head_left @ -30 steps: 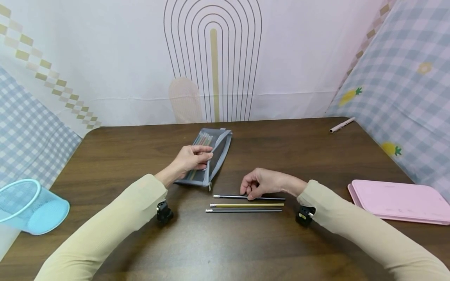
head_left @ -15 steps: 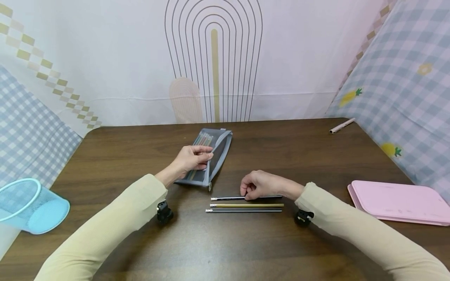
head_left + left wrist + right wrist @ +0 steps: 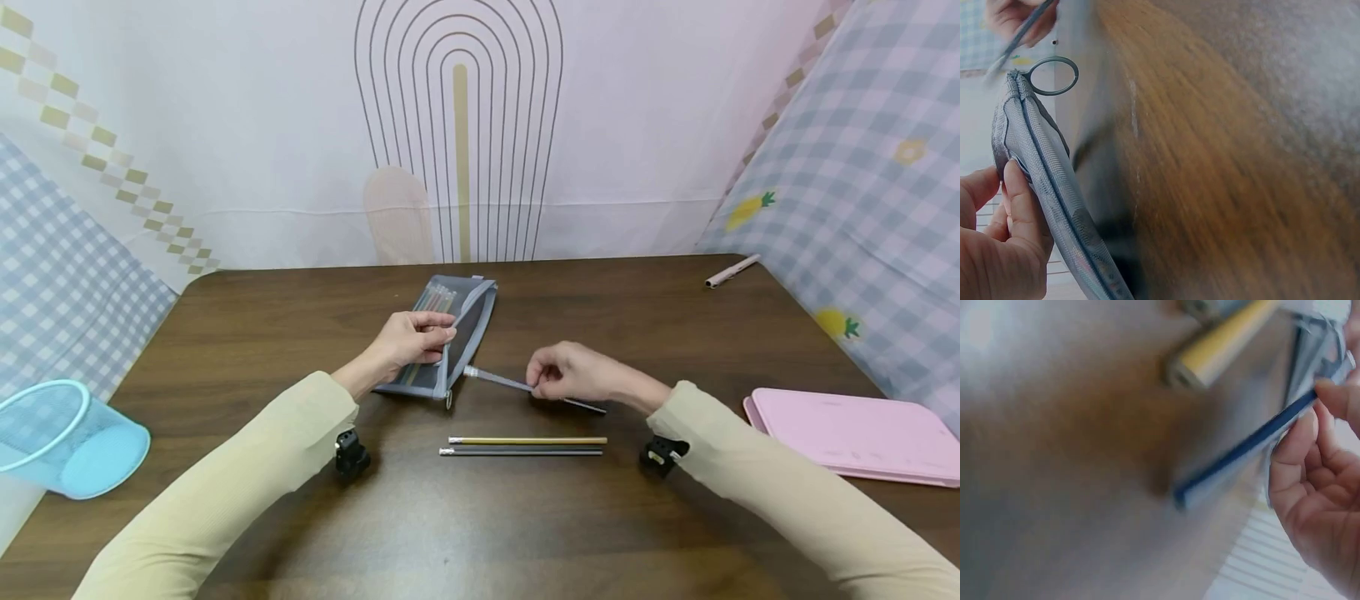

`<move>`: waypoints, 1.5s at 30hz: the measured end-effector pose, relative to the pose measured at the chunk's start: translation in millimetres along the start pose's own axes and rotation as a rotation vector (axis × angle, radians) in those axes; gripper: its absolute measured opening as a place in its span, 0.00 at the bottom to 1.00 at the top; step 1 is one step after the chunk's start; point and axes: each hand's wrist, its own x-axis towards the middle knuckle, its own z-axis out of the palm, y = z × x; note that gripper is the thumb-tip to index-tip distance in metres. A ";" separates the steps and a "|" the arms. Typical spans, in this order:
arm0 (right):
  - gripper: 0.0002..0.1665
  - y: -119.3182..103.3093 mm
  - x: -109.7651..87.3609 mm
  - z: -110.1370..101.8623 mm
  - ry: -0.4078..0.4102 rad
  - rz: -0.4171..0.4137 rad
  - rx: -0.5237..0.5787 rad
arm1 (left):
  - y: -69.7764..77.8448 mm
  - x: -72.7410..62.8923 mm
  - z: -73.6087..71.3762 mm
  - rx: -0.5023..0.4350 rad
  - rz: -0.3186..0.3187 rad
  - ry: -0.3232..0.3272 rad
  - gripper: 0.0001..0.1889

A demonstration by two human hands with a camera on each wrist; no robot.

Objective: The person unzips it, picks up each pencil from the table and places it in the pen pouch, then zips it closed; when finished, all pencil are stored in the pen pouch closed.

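Observation:
My left hand (image 3: 411,337) pinches the zippered edge of a grey mesh pencil case (image 3: 477,323), whose mouth gapes toward the right. Several pencils show through its mesh. A ring-shaped zipper pull (image 3: 1054,75) hangs at the near end. Between thumb and fingers, my right hand (image 3: 573,371) holds a dark blue pencil (image 3: 1241,450) lifted off the table. Its eraser end points left, close to the case's near right side. On the table in front lie a yellow pencil (image 3: 525,440) and a dark grey pencil (image 3: 525,452), side by side.
A light blue mesh pen cup (image 3: 97,450) lies on its side at the left. Toward the right edge sits a pink flat case (image 3: 855,429). A pale pen (image 3: 732,272) rests at the back right corner of the brown table (image 3: 480,533).
The right hand has picked the dark blue pencil up from beside the other two and moved it away from me, eraser end now near the case. The left hand stays put.

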 end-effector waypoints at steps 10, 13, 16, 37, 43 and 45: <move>0.13 -0.2 20.9 -12.0 0.225 0.341 0.517 | 0.7 -0.6 -2.0 -0.001 0.001 0.007 0.20; 0.17 0.4 26.6 -4.6 0.173 0.394 0.686 | 0.6 0.0 -1.6 -0.001 -0.002 0.003 0.20; 0.17 -0.7 33.4 1.3 0.136 0.419 0.776 | 0.9 0.4 -1.0 0.000 -0.004 0.003 0.20; 0.10 -16.5 100.7 22.9 0.308 0.570 0.945 | 0.5 -0.3 -0.5 0.001 0.008 -0.015 0.18; 0.13 -19.0 104.2 23.8 0.328 0.567 0.993 | 0.0 2.5 1.0 0.010 -0.008 -0.009 0.19; 0.18 -19.6 102.2 22.9 0.327 0.558 1.015 | 0.7 3.0 1.8 0.019 -0.019 -0.002 0.19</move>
